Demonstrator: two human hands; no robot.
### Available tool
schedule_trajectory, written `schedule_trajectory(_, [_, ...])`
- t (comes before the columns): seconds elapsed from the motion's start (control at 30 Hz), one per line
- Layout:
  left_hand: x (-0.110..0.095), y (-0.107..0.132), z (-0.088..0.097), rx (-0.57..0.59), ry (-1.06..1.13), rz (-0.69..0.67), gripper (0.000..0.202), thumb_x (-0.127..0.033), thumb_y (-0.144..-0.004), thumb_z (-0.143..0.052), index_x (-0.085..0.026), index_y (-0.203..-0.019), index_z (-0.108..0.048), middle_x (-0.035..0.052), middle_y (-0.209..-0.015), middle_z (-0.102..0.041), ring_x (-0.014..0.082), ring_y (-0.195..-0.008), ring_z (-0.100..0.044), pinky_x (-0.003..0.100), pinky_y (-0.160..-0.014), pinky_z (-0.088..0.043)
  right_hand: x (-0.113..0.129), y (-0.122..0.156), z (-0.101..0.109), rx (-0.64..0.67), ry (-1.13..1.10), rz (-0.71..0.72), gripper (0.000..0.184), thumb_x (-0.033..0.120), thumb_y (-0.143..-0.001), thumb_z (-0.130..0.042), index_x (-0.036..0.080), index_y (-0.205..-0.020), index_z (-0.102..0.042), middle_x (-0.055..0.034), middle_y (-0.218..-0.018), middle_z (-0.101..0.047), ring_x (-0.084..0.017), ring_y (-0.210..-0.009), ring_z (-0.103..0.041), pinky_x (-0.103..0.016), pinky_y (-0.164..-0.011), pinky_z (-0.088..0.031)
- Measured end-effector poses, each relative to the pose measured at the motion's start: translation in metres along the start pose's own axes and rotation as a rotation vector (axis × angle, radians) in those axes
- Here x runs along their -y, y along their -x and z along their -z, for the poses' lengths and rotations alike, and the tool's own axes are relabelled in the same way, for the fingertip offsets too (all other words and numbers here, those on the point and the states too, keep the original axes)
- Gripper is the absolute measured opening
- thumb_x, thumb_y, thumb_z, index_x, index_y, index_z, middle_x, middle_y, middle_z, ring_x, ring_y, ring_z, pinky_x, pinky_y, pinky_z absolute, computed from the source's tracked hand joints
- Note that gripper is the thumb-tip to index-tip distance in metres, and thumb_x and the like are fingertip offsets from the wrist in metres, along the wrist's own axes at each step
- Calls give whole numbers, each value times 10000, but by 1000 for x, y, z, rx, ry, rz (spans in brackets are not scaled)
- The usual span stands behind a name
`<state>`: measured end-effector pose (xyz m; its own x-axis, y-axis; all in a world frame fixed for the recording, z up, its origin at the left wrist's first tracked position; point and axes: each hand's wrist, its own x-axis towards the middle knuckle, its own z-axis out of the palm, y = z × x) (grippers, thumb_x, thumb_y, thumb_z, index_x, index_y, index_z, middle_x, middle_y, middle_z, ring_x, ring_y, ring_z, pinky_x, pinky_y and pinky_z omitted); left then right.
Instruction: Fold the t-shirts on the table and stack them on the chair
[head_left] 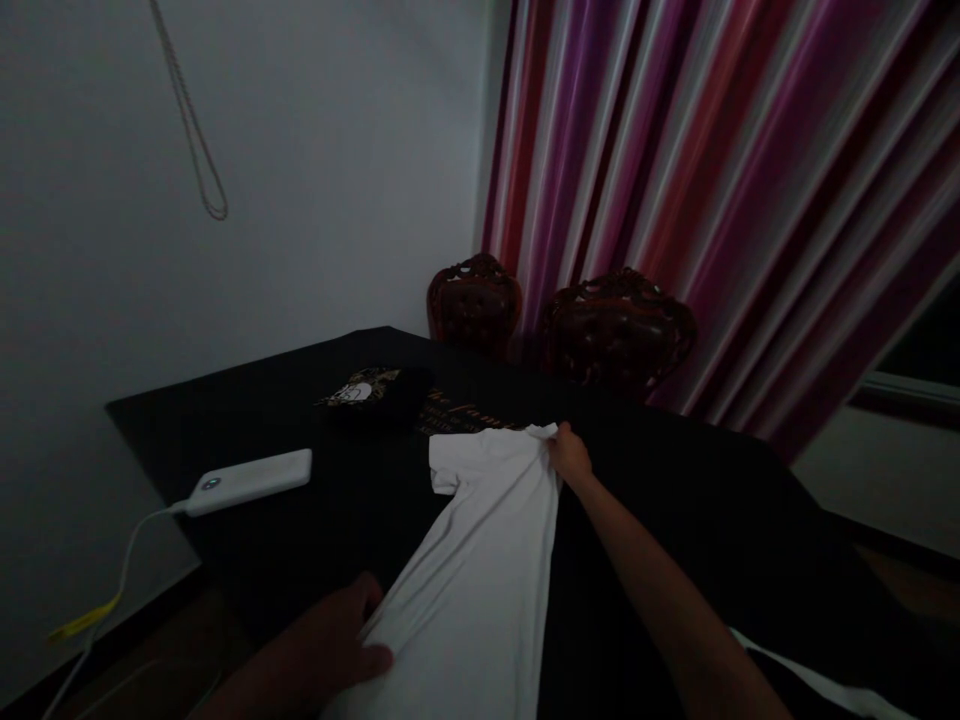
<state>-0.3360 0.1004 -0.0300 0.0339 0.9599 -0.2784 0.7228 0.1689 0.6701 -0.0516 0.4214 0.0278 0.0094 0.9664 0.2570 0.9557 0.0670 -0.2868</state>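
I see a dim room with a white shirt (480,560) stretched along a dark surface (247,420), running from the near edge toward the middle. My right hand (570,455) is out at the far end of the shirt, fingers closed on the cloth at its top edge, just beside a short sleeve that juts to the left. My left hand (352,630) is close to me at the near edge of the surface, gripping the shirt's left side low down, thumb lying on top of the fabric. Between the two hands the cloth is drawn into long creases.

Beyond the shirt lies a black garment (390,395) with a pale printed patch and some lettering, hard to read in this light; the shirt's far edge touches or overlaps it, I cannot tell which. To the left, well apart from the shirt, a white power bank (251,480) lies flat, with a white cable (127,550) running off the surface's edge. Two dark carved chairs (615,325) stand behind the surface against a striped curtain (712,180). A cord (191,130) hangs on the wall.
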Motion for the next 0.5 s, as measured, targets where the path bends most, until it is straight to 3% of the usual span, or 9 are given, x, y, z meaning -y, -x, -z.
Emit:
schedule_trajectory(0.17, [2, 24, 4, 80, -29, 10, 366, -432, -759, -531, -197, -1001, -673, 57, -1093, -673, 250, -995, -630, 323, -832, -482, -6, -4, -1, 10, -5, 25, 225, 189, -929, -450, 127, -1145, -461, -160, -1018, -667, -241, -984, -653, -274, -751, -462])
schedule_trajectory(0.33, [-2, 25, 10, 11, -159, 50, 426, -514, -819, -452, -203, -940, -717, 91, -1031, -693, 266, -941, -648, 372, -821, -479, -4, -15, 5, 15, -29, 26, 263, 216, -921, -485, 121, -1165, -469, -190, -1054, -658, -264, -1014, -645, -299, -777, -475])
schedule_trajectory(0.43, [-11, 5, 28, -95, -292, 70, 568, -649, -840, -371, -196, -806, -713, 114, -902, -711, 288, -844, -664, 390, -735, -473, -7, -22, 9, 53, -68, 26, 369, 328, -851, -623, 117, -1132, -511, -202, -1083, -656, -288, -1040, -637, -299, -781, -487])
schedule_trajectory(0.5, [-23, -28, 45, -229, -348, 113, 642, -668, -871, -292, -175, -771, -692, 135, -860, -709, 291, -821, -669, 385, -721, -470, -8, -25, 9, 72, -109, 8, 474, 407, -800, -674, 103, -1132, -524, -220, -1109, -648, -305, -1053, -632, -303, -775, -496])
